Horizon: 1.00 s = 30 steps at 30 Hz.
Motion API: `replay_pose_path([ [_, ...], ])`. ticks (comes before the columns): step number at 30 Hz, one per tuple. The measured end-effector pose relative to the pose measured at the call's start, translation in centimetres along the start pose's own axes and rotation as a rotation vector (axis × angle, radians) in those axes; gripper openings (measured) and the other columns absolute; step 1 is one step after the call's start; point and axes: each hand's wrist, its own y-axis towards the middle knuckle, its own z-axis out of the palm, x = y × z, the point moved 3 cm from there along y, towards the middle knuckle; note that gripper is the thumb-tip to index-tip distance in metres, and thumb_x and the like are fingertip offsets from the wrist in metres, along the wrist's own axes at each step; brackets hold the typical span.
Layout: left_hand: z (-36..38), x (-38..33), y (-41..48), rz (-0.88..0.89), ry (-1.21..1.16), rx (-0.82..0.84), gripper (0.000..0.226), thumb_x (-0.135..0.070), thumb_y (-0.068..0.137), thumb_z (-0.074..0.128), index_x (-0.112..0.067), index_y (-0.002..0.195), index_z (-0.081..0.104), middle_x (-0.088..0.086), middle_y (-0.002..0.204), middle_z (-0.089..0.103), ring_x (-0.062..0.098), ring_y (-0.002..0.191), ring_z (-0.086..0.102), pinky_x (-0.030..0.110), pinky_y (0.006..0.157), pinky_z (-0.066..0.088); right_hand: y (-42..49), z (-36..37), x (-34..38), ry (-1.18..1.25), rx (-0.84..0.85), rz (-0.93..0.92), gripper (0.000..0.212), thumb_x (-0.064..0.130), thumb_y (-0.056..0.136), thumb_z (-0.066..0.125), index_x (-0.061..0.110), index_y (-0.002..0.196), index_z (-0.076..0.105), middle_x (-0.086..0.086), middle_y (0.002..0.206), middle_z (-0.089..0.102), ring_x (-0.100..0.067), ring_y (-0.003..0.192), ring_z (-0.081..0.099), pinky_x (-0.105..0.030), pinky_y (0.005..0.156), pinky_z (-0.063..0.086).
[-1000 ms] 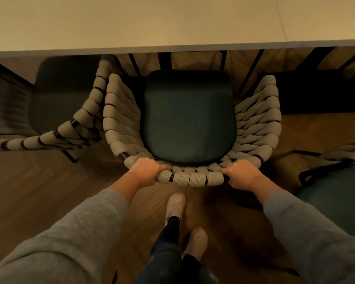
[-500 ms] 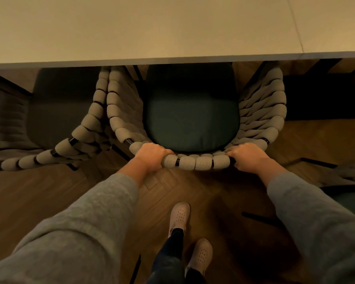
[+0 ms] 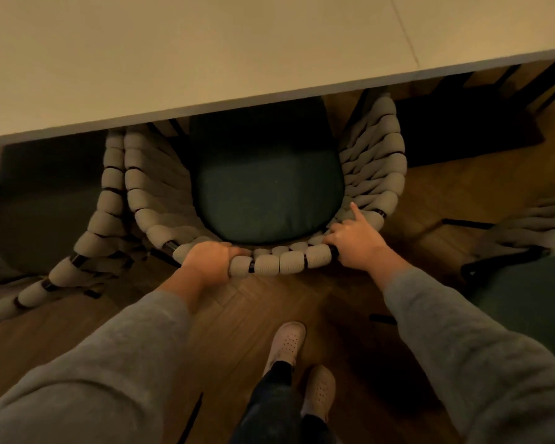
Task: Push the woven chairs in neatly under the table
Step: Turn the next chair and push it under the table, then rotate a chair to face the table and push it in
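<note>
A person is standing behind a woven chair (image 3: 269, 193), whose seat is sitting partly under the pale surface (image 3: 205, 52). The left hand (image 3: 207, 261) is wrapping its grip around the back rim. The right hand (image 3: 361, 243) is holding the rim too, index finger stretched out.

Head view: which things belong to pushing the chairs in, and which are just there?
Job: middle chair, left chair, right chair, table, left hand and right hand on the middle chair's back.
Just there: shoes, wooden floor, grey sleeves.
</note>
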Motion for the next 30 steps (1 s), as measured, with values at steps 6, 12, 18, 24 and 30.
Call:
replay_pose_path([
  [6,-1.0,-0.3,0.2,0.018,-0.162,0.208,0.081,-0.058,0.076,0.070,-0.040,0.145,0.033,-0.004,0.137,0.051,0.017,0.122,0.050,0.032,0.104,0.040,-2.4,1.4,-0.5,0.200,-0.192,0.154,0.093,0.047,0.084,0.066,0.029,0.154,0.007,-0.011,0.158,0.021,-0.029,0.147,0.013,-0.057,0.118,-0.001],
  [12,-6.3,-7.5,2.0,0.211,-0.333,-0.222,0.109,-0.097,0.062,0.022,-0.022,0.134,0.054,0.006,0.137,0.051,0.023,0.127,0.046,0.038,0.107,0.039,-11.1,4.4,-4.5,0.372,-0.336,0.433,0.092,0.053,0.087,0.060,0.027,0.154,0.004,-0.011,0.162,0.007,-0.026,0.149,-0.001,-0.053,0.120,0.001],
  [18,-11.4,-22.9,3.0,0.626,-0.082,-0.544,0.054,-0.053,0.086,0.053,-0.012,0.119,0.065,0.021,0.135,0.050,0.038,0.124,0.047,0.051,0.104,0.039,-24.0,9.9,-8.8,0.452,-0.348,0.716,0.083,0.045,0.088,0.062,0.022,0.154,0.018,-0.014,0.160,0.014,-0.029,0.149,0.006,-0.048,0.119,0.003],
  [24,-10.1,-37.4,2.7,0.748,0.257,-0.440,0.058,-0.046,0.093,0.053,-0.018,0.142,0.044,0.017,0.156,0.022,0.032,0.146,0.016,0.046,0.120,0.008,-38.6,17.3,-9.5,0.477,-0.323,0.967,0.075,0.035,0.087,0.065,0.020,0.151,0.029,-0.017,0.158,0.019,-0.030,0.148,0.012,-0.046,0.119,0.004],
  [30,-5.4,-47.8,1.3,0.553,0.506,-0.355,0.058,-0.041,0.096,0.045,-0.021,0.149,0.031,0.017,0.161,-0.003,0.033,0.148,-0.010,0.052,0.117,-0.006,-51.2,26.7,-8.6,0.520,-0.121,1.070,0.071,0.028,0.092,0.057,0.024,0.152,0.021,-0.013,0.161,0.009,-0.026,0.149,0.004,-0.044,0.119,0.002],
])
